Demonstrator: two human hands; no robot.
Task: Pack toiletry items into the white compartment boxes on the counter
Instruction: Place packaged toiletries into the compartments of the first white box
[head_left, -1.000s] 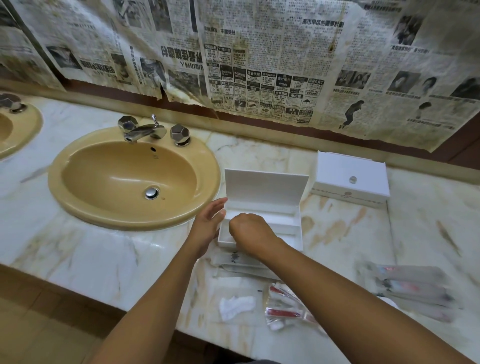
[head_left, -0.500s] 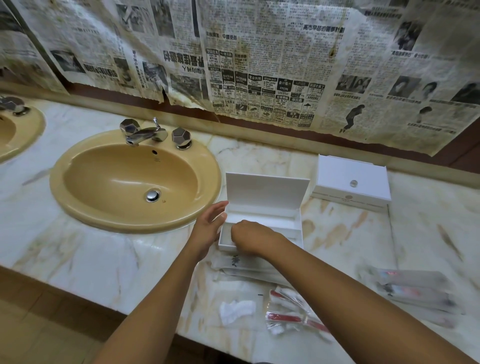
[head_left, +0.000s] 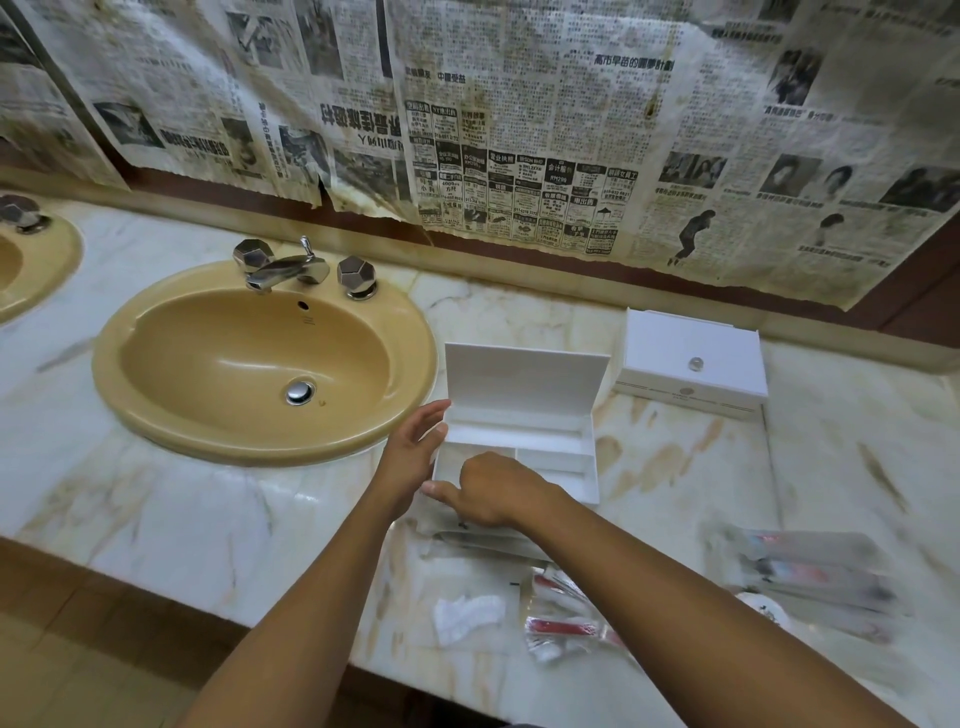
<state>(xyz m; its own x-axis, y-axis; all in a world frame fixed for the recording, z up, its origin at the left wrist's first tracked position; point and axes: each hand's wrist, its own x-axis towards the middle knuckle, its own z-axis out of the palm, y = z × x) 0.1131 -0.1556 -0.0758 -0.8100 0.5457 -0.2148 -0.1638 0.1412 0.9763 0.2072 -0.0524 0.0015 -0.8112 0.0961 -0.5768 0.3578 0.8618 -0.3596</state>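
Observation:
An open white compartment box (head_left: 553, 449) stands on the marble counter, its lid raised at the back and its dividers showing. My left hand (head_left: 415, 441) touches the box's left wall with straight fingers. My right hand (head_left: 491, 488) hovers at the box's front left corner, fingers curled downward and thumb pointing left. Whatever lies under those fingers is hidden. Flat clear packets (head_left: 483, 543) sit just in front of the box, partly under my right wrist. A second white box (head_left: 691, 364) stands closed at the back right.
Clear packets with red items (head_left: 566, 626) and a crumpled white piece (head_left: 467, 616) lie near the counter's front edge. Long wrapped packets (head_left: 815, 571) lie at the right. A yellow sink (head_left: 156, 374) with a chrome tap (head_left: 285, 267) is left of the box.
My right hand has drawn back from inside the box's front left compartment to its front corner. My left hand stays at the box's left side.

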